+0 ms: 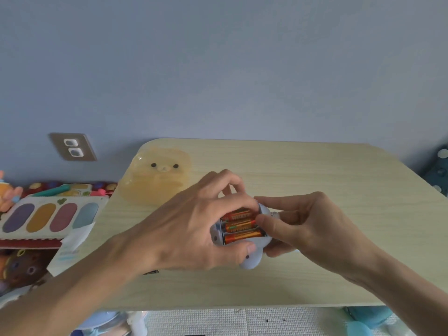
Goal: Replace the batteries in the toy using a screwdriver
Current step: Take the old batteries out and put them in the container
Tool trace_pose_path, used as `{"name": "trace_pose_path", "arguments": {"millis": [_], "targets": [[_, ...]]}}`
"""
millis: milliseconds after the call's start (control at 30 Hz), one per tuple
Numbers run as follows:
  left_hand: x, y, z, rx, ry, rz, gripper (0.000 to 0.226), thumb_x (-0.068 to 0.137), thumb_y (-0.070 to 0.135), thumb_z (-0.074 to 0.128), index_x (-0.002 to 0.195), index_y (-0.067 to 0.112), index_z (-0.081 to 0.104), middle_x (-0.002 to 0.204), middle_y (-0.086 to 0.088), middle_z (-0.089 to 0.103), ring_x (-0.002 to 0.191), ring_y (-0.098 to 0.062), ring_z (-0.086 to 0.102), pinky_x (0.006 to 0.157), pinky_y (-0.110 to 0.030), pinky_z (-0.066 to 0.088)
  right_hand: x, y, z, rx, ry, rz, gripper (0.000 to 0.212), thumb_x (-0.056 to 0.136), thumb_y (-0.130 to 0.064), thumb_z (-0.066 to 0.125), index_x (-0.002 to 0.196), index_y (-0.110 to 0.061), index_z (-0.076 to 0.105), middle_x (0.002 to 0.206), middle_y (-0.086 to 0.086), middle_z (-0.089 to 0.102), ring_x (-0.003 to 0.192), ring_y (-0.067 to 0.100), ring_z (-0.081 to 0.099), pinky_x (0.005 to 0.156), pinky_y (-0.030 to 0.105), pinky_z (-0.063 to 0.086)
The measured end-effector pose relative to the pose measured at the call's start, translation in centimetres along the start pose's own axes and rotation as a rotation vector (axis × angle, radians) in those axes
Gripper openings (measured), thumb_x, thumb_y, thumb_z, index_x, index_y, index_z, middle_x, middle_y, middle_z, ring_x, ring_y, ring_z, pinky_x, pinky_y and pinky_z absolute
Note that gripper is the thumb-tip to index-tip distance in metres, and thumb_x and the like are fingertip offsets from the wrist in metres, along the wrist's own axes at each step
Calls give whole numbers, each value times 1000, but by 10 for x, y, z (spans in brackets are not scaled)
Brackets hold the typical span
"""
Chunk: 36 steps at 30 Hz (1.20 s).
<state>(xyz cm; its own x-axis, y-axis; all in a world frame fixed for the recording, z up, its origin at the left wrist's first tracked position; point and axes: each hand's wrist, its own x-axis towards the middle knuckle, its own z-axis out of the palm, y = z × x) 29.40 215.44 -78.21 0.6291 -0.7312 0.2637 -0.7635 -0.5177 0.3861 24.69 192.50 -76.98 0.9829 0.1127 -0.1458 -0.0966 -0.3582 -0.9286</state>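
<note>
A small pale lilac toy (pixel 249 259) lies upside down just above the wooden table (pixel 315 180), its battery bay uncovered. Three orange batteries (pixel 242 235) lie side by side in the bay. My left hand (pixel 194 229) grips the toy from the left, thumb on its lower edge and fingers curled over the far side. My right hand (pixel 303 229) holds the toy's right end, thumb tip pressing at the right ends of the batteries. No screwdriver shows; a small dark object (pixel 150 272) peeks out under my left wrist.
A translucent yellow bear-faced case (pixel 157 180) sits at the table's back left. Left of the table lie a toy board with coloured ovals (pixel 51 217), a white paper packet (pixel 70 248) and plush toys. A wall socket (pixel 72 147) is behind. Blue toys rest on the floor mat below.
</note>
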Motion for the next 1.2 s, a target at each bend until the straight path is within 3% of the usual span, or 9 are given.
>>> {"name": "trace_pose_path", "arguments": {"millis": [100, 167, 300, 467, 600, 733, 900, 1200], "targets": [[5, -1, 1, 7, 16, 20, 38, 85, 66, 66, 114, 43, 57, 120, 21, 38, 109, -5, 49, 82, -29, 53, -1, 0, 4, -34, -40, -13, 28, 93, -22, 74, 121, -28, 77, 88, 0, 84, 79, 22, 82, 83, 41, 66], [7, -3, 3, -14, 19, 35, 39, 84, 65, 67, 110, 39, 58, 116, 20, 37, 111, -6, 46, 83, -27, 50, -1, 1, 6, -31, -55, -21, 25, 94, -22, 73, 117, -31, 79, 89, -1, 84, 81, 21, 82, 85, 43, 65], [7, -6, 10, -8, 25, 73, 40, 81, 65, 65, 105, 34, 57, 112, 23, 35, 107, -11, 45, 81, -22, 45, -2, -1, 6, -36, -80, -35, 25, 94, -20, 73, 115, -30, 80, 89, -2, 84, 82, 18, 82, 82, 39, 66], [7, -12, 11, -49, 29, 96, 41, 83, 66, 64, 111, 36, 59, 116, 21, 38, 108, -11, 46, 85, -26, 47, -1, 0, 4, 7, -90, -23, 25, 93, -21, 73, 115, -29, 80, 90, 0, 84, 82, 20, 82, 82, 38, 66], [10, -8, 13, -65, 60, 100, 42, 78, 64, 64, 102, 31, 60, 110, 21, 38, 104, -12, 46, 84, -24, 43, -1, 2, 7, 16, -111, -36, 25, 94, -19, 72, 116, -27, 80, 93, 1, 84, 87, 22, 82, 83, 41, 65], [9, -11, 17, -84, 66, 104, 40, 77, 60, 66, 96, 27, 55, 108, 16, 39, 103, -15, 45, 82, -26, 44, -1, 3, 4, 39, -100, -35, 24, 93, -16, 73, 115, -25, 80, 92, 0, 84, 85, 18, 82, 78, 32, 66], [8, -11, 20, -99, 46, 131, 37, 81, 58, 68, 107, 34, 56, 111, 21, 39, 106, -11, 43, 84, -27, 45, -3, 5, 5, 35, -134, -35, 25, 96, -15, 70, 117, -25, 80, 95, 1, 84, 90, 19, 82, 79, 33, 65], [10, -9, 19, -118, 70, 128, 40, 76, 58, 70, 101, 29, 59, 107, 18, 40, 102, -7, 44, 83, -23, 43, -3, 7, 4, 60, -130, -58, 24, 95, -15, 70, 113, -27, 81, 95, 2, 84, 90, 21, 82, 80, 37, 65]]}}
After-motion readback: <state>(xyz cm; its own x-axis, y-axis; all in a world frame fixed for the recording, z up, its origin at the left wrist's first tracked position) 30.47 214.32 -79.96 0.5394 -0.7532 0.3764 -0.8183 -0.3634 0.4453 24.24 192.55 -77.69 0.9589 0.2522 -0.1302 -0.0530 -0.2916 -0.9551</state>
